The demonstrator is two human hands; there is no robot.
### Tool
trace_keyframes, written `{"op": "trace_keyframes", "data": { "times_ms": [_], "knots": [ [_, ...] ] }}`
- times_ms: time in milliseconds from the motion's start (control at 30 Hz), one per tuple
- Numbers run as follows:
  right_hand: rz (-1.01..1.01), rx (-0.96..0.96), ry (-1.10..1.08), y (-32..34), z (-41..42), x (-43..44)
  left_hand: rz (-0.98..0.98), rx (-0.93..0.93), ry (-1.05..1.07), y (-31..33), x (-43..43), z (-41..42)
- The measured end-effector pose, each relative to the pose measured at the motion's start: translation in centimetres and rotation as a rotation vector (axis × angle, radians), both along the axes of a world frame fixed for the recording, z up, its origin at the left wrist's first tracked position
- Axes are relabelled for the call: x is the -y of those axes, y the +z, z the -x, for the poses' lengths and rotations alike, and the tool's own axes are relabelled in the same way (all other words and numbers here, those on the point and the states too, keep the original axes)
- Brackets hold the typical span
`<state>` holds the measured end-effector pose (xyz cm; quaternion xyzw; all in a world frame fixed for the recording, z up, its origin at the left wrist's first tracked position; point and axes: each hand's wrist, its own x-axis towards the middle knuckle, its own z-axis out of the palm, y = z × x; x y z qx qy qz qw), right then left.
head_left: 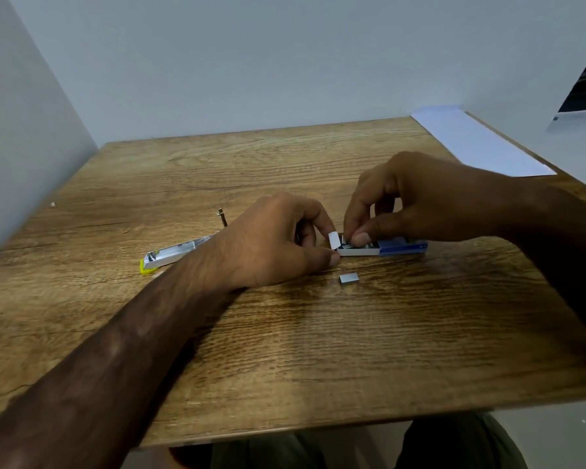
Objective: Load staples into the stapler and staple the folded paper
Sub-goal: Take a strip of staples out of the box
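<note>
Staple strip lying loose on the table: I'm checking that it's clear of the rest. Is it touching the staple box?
Apart. The head view shows bare table between the staple strip and the staple box.

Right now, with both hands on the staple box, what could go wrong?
The right hand pinches inside the open tray of the staple box; a strip could break and scatter. The loose staple strip lying near the left hand could get swept off. The open stapler lies partly behind the left wrist and might get knocked.
</note>
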<state>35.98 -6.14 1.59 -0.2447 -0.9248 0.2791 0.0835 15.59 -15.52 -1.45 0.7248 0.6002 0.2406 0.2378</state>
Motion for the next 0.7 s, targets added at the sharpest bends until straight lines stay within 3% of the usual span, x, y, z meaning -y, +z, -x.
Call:
{"op": "trace_keyframes", "data": {
  "times_ms": [700],
  "knots": [
    [-0.274,0.121,0.033,-0.1,-0.3,0.6,0.036,0.044,-0.001,-0.1,-0.1,0.1]
  ]
}}
